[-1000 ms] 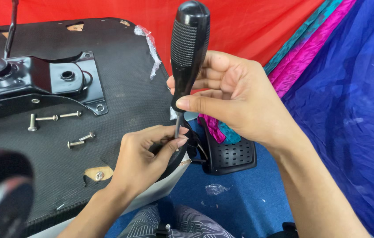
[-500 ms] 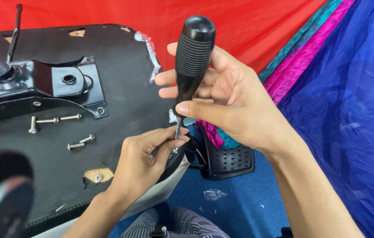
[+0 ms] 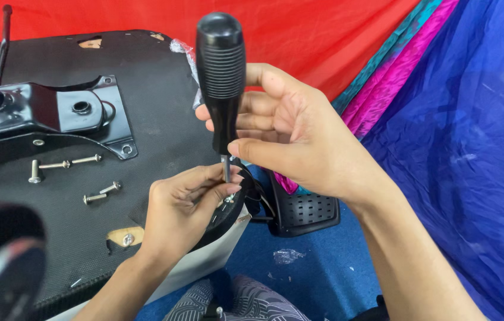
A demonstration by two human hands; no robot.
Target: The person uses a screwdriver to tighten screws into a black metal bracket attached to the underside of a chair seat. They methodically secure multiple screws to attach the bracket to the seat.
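My right hand grips a black-handled screwdriver held upright, its metal tip pointing down at the edge of an upturned black chair seat. My left hand pinches the spot under the tip, steadying a small screw and the shaft with its fingertips. The screw itself is mostly hidden by my fingers. A black metal mounting plate with a grey column is bolted on the seat's underside at the left.
Several loose silver bolts lie on the seat near the plate. A black perforated plastic part rests on the blue floor. Red, pink and blue cloth hangs behind and to the right. A blurred black wheel fills the lower left.
The screwdriver handle has shifted left and my right-hand grip has turned around it. My left hand stays pinched at the tip.
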